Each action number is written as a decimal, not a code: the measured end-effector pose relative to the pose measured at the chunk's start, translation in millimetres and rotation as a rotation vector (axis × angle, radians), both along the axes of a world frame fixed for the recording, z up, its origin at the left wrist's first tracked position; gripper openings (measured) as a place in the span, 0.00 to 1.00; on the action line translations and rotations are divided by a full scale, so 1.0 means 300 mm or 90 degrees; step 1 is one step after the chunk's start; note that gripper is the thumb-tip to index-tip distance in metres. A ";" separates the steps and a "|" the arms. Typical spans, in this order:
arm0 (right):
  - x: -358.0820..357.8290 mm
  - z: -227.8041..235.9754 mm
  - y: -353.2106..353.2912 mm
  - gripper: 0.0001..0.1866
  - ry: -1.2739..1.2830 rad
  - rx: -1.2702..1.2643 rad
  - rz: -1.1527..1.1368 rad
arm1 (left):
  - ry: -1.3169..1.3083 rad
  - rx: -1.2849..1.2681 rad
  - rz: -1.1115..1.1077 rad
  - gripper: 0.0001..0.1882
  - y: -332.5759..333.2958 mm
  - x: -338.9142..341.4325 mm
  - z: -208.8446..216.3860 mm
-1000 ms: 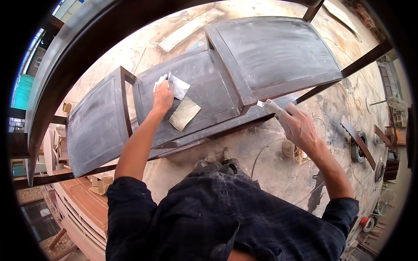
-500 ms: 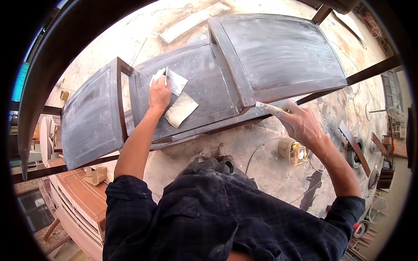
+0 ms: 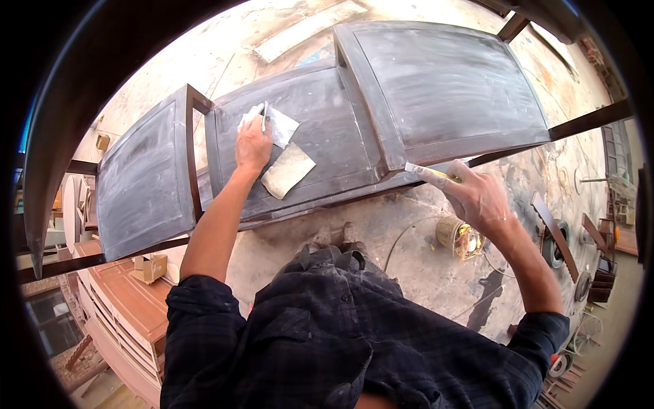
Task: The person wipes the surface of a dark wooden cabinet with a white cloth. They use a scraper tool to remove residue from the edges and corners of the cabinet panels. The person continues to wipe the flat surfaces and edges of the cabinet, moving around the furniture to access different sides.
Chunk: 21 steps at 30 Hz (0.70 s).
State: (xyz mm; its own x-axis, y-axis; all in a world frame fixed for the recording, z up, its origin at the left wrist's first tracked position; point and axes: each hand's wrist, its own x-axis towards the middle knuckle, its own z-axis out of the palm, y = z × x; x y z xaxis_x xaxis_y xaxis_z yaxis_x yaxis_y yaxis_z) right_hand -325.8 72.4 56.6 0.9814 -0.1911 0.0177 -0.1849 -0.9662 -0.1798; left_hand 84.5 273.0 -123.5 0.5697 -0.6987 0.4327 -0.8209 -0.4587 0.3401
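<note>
At 8 o'clock in the view lies one stack of reddish-brown boards, with one small open cardboard box on its far edge. Beyond it, from 9 o'clock across to 1 o'clock, stretches one dark bench made up of three panels. The left panel sits toward 9 o'clock, the middle panel is set lower between the other two, toward 12 o'clock, and the right panel rises toward 1 o'clock; whitish smears cover all three.

Over the middle panel, toward 10 o'clock, is the left hand — its fingers are pinched on one white sheet. There is white stuff by the fingertips too, perhaps a second folded piece, though the hand partly hides it. Just beside the white sheet, at its 5 o'clock, one beige sheet lies flat on the middle panel.

Right of centre, toward 2 o'clock, the right hand grips one scraper, its fingers closed around the yellowish handle and the pale blade pointing to 10 o'clock, near the bench's front edge.

One bucket stands on the floor at 4 o'clock — yellow bits in it — and farther right is one long brown board.
</note>
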 end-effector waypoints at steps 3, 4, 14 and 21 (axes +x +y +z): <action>-0.003 -0.021 0.013 0.31 -0.028 -0.006 0.004 | 0.021 0.009 0.006 0.16 -0.006 0.007 0.002; -0.003 -0.022 0.015 0.30 -0.025 -0.007 0.000 | 0.028 0.013 0.006 0.16 -0.007 0.003 0.002; 0.005 -0.028 0.024 0.25 -0.033 -0.004 -0.004 | 0.013 0.003 0.002 0.15 -0.006 -0.004 0.008; 0.010 -0.036 0.019 0.25 -0.026 -0.008 0.004 | -0.011 -0.003 0.012 0.14 -0.005 -0.002 0.003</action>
